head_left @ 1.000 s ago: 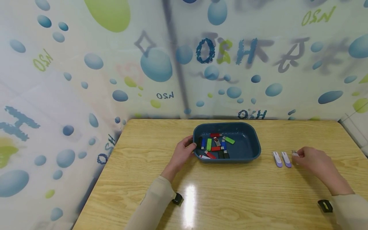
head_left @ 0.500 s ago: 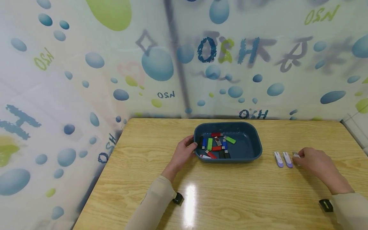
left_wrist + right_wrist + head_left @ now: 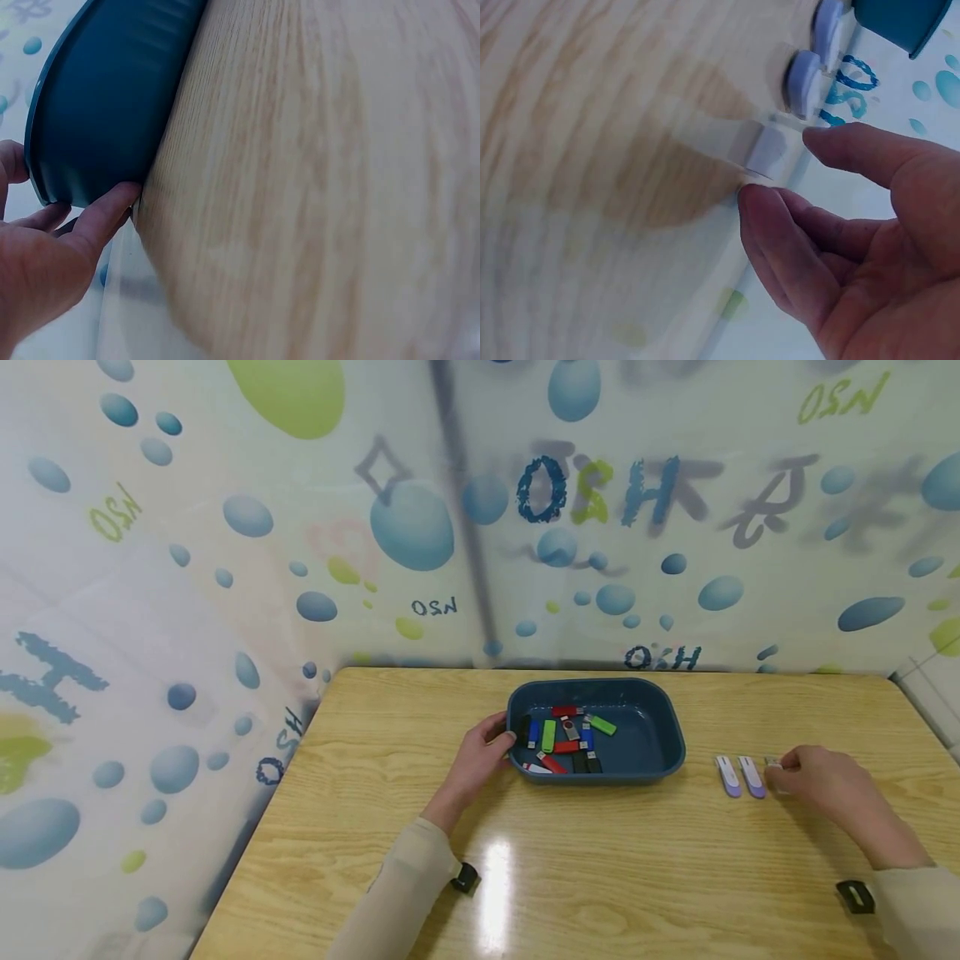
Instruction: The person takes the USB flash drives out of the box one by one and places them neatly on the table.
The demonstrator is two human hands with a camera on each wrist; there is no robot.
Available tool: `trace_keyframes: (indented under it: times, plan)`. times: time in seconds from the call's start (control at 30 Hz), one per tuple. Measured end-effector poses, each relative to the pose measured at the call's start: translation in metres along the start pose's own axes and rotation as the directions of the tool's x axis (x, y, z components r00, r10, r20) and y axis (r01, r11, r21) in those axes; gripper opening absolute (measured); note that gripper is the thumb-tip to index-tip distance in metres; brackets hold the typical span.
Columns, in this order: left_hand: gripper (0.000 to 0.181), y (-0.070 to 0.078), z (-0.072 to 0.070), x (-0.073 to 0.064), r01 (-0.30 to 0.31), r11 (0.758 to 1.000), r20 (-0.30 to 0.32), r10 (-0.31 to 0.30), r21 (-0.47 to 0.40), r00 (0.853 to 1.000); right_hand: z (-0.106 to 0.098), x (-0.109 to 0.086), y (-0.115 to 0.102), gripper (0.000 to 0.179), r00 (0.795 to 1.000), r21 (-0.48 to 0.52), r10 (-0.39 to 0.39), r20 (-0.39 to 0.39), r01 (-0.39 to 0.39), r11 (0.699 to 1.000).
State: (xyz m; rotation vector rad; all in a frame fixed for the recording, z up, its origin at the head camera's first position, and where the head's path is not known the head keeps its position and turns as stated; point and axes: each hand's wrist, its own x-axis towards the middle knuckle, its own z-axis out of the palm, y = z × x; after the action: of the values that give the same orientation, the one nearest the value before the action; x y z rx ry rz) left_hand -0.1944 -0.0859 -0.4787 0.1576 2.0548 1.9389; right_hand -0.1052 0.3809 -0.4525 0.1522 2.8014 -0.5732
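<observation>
While the left hand (image 3: 474, 757) grips the end of the bin (image 3: 648, 743), with one digit at the rim and others against the outer wall, the right hand (image 3: 828, 785) is down at the table (image 3: 615, 877) over a white stick (image 3: 769, 154). Thumb and fingertips of the right hand stand on either side of that stick; whether they squeeze it, I cannot tell. Two lilac sticks (image 3: 727, 777) lie just beside it, between the right hand and the bin, roughly side by side, their lilac ends toward the person.

The bin sits between the hands, touching the left one and well apart from the right one. Its contents gather mostly toward the left hand: red sticks (image 3: 566, 747), green sticks (image 3: 549, 735), blue sticks (image 3: 533, 733), black sticks (image 3: 580, 762), a grey stick (image 3: 570, 727) and a white-and-red stick (image 3: 537, 768). One of the green sticks lies farther over, toward the right hand's side.

Behind each hand comes a beige sleeve (image 3: 405, 881), with a small black device (image 3: 464, 878) near the cuff. Beyond both hands, past the table's far edge, rises a pale wall (image 3: 525, 585) printed with blue and green spots and lettering.
</observation>
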Motion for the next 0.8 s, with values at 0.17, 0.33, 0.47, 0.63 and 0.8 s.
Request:
trace_keyframes:
  times: [0.17, 0.33, 0.47, 0.63, 0.8]
  plan:
    - [0.052, 0.0, 0.0, 0.0, -0.003, 1.0, 0.006, 0.003, -0.006, 1.0, -0.003, -0.008, -0.01, 0.05, 0.992, 0.008, -0.022, -0.121, 0.023, 1.0]
    - [0.051, 0.0, 0.0, 0.0, 0.0, 1.0, 0.0, 0.0, 0.0, 1.0, -0.009, -0.012, -0.034, 0.05, 0.965, 0.023, -0.071, -0.253, 0.079, 0.997]
    - [0.05, 0.0, 0.0, 0.0, 0.006, 1.0, 0.001, -0.006, -0.007, 1.0, -0.012, -0.013, -0.061, 0.044, 0.928, 0.039, -0.122, -0.351, 0.145, 0.989]
    - [0.05, -0.001, 0.0, 0.001, 0.007, 1.0, -0.005, -0.007, 0.001, 1.0, -0.009, -0.008, -0.095, 0.035, 0.878, 0.051, -0.199, -0.436, 0.245, 0.968]
    - [0.05, -0.001, 0.001, 0.0, 0.001, 1.0, -0.003, -0.001, 0.013, 1.0, 0.0, 0.003, -0.128, 0.027, 0.864, 0.06, -0.276, -0.422, 0.33, 0.942]
